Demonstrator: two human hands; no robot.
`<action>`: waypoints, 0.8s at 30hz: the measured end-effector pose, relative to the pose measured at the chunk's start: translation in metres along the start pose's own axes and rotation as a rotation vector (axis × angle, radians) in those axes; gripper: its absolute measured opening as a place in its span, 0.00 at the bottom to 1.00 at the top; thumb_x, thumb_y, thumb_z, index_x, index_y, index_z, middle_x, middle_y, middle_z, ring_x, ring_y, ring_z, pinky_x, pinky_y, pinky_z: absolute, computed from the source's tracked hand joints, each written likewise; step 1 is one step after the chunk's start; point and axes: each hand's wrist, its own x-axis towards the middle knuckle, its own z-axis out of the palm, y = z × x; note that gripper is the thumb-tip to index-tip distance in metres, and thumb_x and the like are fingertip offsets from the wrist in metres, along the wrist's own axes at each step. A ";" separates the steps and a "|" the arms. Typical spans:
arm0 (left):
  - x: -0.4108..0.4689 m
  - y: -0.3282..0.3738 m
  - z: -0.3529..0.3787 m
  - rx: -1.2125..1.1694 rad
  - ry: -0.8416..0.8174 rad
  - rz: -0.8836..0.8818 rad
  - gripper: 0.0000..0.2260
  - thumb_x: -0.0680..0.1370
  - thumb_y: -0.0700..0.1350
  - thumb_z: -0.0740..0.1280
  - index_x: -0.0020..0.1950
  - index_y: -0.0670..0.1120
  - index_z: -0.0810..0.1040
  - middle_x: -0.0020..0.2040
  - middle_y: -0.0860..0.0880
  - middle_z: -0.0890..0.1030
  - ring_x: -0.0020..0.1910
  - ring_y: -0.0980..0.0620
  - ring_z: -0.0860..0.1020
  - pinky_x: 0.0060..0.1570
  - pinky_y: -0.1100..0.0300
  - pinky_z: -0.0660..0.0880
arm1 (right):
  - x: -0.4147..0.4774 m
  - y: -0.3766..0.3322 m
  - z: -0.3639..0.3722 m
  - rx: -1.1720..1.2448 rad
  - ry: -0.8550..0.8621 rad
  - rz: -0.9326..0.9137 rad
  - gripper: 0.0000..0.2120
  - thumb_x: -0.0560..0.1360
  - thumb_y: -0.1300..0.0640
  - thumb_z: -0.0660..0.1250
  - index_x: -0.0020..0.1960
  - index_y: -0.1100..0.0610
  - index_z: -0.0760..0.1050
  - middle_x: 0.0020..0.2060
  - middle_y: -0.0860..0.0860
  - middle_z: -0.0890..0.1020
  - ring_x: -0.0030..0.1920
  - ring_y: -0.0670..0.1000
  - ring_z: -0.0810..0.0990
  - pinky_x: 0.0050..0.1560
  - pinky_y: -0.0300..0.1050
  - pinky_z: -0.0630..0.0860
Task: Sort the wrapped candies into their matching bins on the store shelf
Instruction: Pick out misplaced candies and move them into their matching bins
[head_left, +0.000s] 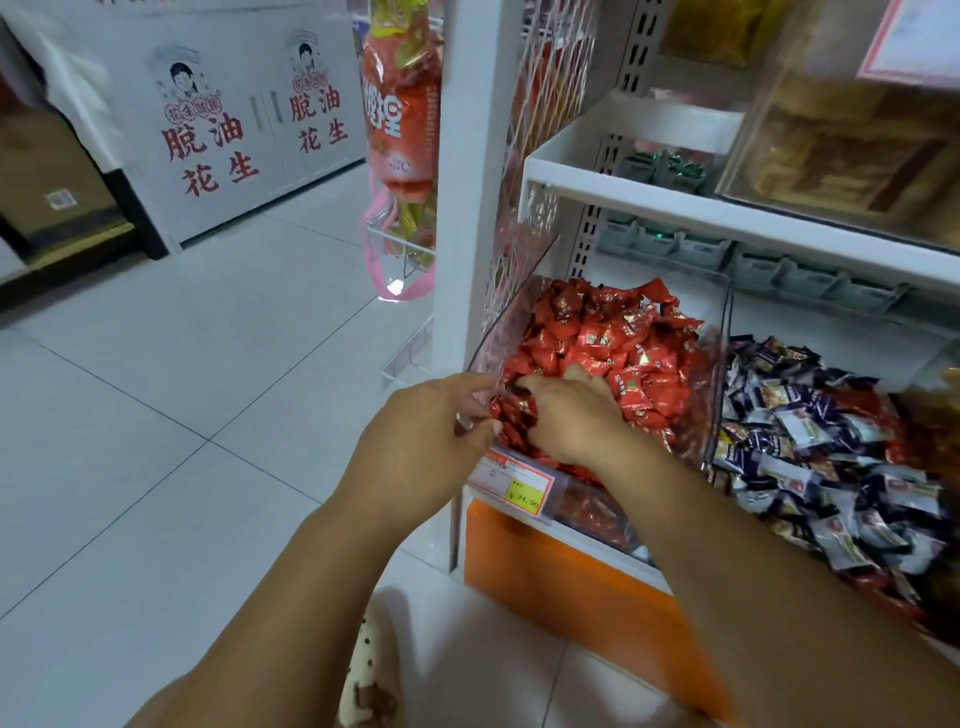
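Downward along two bare forearms to a store shelf (623, 192). Leftmost on its lower level, a clear bin (721, 364) heaped with red candies (613, 338). At the bin's front corner, left hand (426, 436), thumb and forefinger pinching a clump of those red candies. Beside it, right hand (571, 415) palm down on the heap, fingers curled into it (grip hidden, so cannot tell whether anything is held). Just right of the bin, dark blue and white candies (810, 441). Below the hands, a yellow price tag (527, 491).
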 end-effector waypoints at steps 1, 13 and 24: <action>-0.002 0.001 0.000 0.003 0.003 -0.011 0.17 0.78 0.48 0.67 0.66 0.58 0.74 0.46 0.61 0.79 0.42 0.61 0.76 0.47 0.65 0.71 | -0.001 0.002 0.000 0.006 0.001 0.002 0.25 0.76 0.56 0.64 0.72 0.47 0.64 0.61 0.51 0.76 0.66 0.53 0.65 0.63 0.47 0.60; -0.001 0.001 0.007 0.012 -0.061 -0.067 0.19 0.78 0.46 0.66 0.68 0.56 0.73 0.52 0.57 0.82 0.51 0.55 0.80 0.51 0.58 0.78 | -0.008 0.007 -0.001 0.004 -0.083 -0.011 0.24 0.77 0.48 0.62 0.72 0.42 0.63 0.62 0.49 0.76 0.67 0.53 0.62 0.65 0.50 0.58; 0.000 -0.011 0.004 -0.024 -0.088 -0.046 0.17 0.77 0.46 0.67 0.66 0.56 0.75 0.54 0.60 0.80 0.42 0.59 0.77 0.40 0.73 0.70 | -0.011 0.013 -0.028 0.712 -0.056 0.102 0.14 0.72 0.58 0.72 0.57 0.51 0.79 0.56 0.48 0.78 0.53 0.50 0.77 0.50 0.40 0.73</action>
